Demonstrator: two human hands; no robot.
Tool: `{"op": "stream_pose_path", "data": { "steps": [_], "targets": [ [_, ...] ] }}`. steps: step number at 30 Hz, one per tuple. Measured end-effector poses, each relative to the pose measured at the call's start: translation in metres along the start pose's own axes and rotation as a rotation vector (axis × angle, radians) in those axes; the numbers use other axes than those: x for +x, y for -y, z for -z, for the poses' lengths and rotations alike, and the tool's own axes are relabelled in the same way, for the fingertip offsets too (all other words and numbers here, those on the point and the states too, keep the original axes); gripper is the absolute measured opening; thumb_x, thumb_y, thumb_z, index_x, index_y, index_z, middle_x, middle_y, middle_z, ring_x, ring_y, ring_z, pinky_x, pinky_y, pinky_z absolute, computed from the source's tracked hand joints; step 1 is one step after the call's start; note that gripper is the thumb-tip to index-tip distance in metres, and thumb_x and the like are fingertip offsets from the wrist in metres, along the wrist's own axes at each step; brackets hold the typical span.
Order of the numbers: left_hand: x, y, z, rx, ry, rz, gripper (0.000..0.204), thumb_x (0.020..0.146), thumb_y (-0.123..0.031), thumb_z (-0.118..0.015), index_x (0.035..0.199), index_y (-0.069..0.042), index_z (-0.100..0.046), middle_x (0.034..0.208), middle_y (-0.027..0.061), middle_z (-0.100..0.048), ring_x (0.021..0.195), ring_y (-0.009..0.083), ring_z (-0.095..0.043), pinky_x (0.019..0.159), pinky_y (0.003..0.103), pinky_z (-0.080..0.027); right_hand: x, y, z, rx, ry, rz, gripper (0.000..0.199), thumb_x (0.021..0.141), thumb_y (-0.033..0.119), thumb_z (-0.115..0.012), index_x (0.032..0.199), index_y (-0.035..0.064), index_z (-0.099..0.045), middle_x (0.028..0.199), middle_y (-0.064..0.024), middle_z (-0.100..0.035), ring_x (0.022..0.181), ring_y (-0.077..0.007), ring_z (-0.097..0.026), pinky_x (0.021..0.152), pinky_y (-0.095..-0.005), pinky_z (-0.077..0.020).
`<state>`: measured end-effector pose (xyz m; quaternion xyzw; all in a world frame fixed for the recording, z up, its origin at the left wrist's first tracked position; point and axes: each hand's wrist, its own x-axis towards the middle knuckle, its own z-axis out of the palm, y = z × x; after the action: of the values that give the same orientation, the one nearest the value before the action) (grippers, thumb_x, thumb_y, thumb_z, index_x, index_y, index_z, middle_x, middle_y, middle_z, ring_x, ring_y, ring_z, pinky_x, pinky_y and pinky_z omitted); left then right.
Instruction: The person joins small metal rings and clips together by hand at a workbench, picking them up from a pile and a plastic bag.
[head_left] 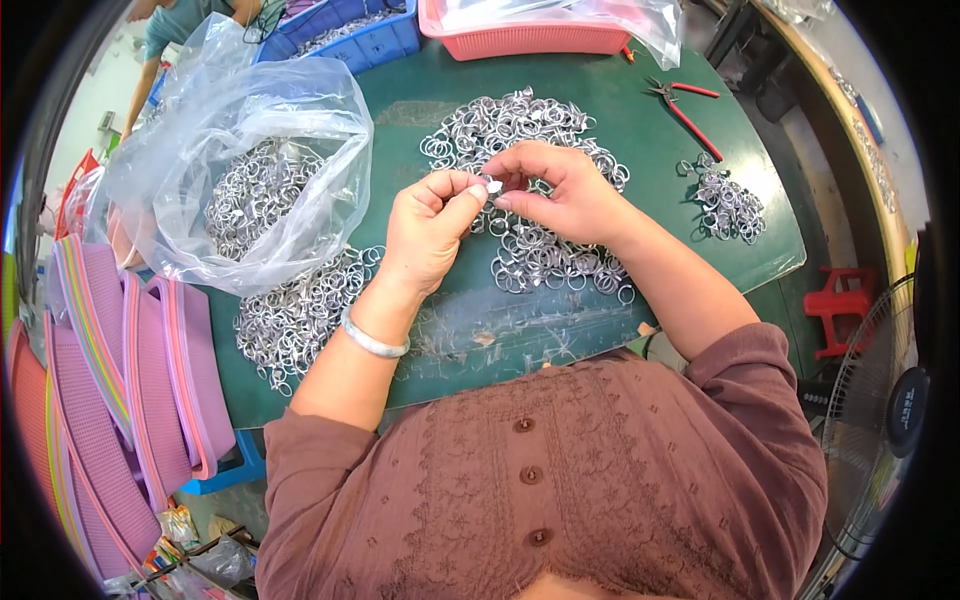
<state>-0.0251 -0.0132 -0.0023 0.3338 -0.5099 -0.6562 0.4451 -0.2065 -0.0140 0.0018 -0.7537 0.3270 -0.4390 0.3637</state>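
Over the middle of the green table, my left hand (432, 222) pinches a small shiny silver metal piece (494, 187) between thumb and forefinger. My right hand (562, 190) meets it from the other side, its thumb and curled fingers closed about the same piece, whose exact shape is too small to tell. Beneath and beyond both hands spreads a pile of silver metal rings (520, 118). Left of my left forearm lies another heap of rings (300, 325). A clear plastic bag (335, 110) with more rings in it stands behind that heap.
Red-handled pliers (690, 118) and a small ring pile (730, 205) lie at right on the green table (480, 345). A pink basket (540, 40) and blue crate (345, 38) stand at the back. Purple baskets (185, 370) crowd the left; a fan (870, 430) and red stool (840, 310) are at right.
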Motion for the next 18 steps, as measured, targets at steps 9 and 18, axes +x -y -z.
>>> {"op": "stream_pose_path", "data": {
  "steps": [9, 18],
  "targets": [
    [-0.0027, -0.0049, -0.0033, -0.012, -0.055, 0.048, 0.008, 0.081, -0.012, -0.061, 0.083, -0.005, -0.063, 0.067, -0.0052, -0.054, 0.053, 0.0009, -0.04, 0.049, 0.016, -0.031, -0.0005, -0.0001, 0.0002, 0.139, 0.058, -0.127, 0.027, 0.078, 0.001, -0.059, 0.105, 0.0006, -0.056, 0.088, -0.0009, -0.059, 0.079, -0.0067, -0.053, 0.072, -0.0222, -0.0447],
    [-0.0037, -0.005, -0.0045, -0.025, -0.068, 0.042, 0.007, 0.081, -0.009, -0.059, 0.082, -0.003, -0.062, 0.062, -0.0039, -0.052, 0.05, 0.0017, -0.042, 0.045, 0.015, -0.03, -0.0002, -0.0019, -0.0014, 0.273, 0.087, -0.158, 0.027, 0.079, -0.001, -0.058, 0.107, 0.0005, -0.055, 0.09, -0.0017, -0.059, 0.081, -0.0072, -0.054, 0.074, -0.0225, -0.0451]
  ]
}}
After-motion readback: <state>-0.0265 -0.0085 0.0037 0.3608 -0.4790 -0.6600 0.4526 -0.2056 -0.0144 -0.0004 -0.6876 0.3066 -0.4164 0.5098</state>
